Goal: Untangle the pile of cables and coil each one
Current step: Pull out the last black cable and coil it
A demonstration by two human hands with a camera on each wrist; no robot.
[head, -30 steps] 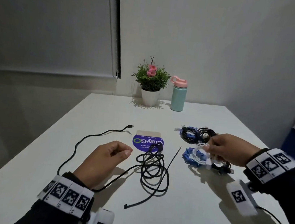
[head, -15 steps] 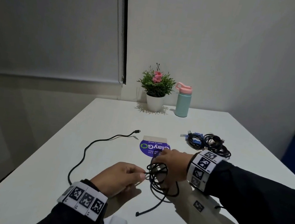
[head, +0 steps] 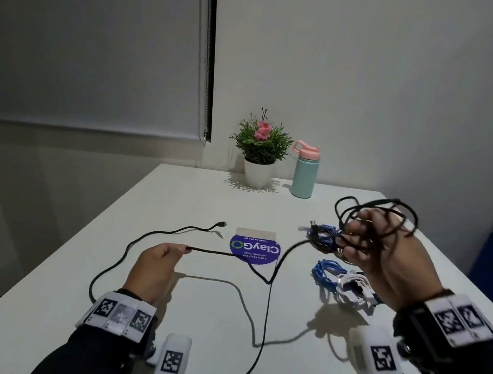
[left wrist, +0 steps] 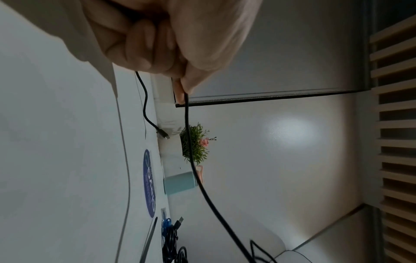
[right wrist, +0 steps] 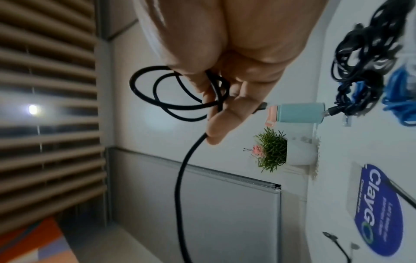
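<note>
One black cable is still loose: my right hand grips its raised loops, my left hand pinches the stretch between them, so next I should wind that slack onto the loops.

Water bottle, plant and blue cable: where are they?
water bottle point(head: 303, 176), head view, on its teal body.
plant point(head: 261, 141), head view, on the green leaves above the white pot.
blue cable point(head: 326, 274), head view, on its coiled loops.
</note>
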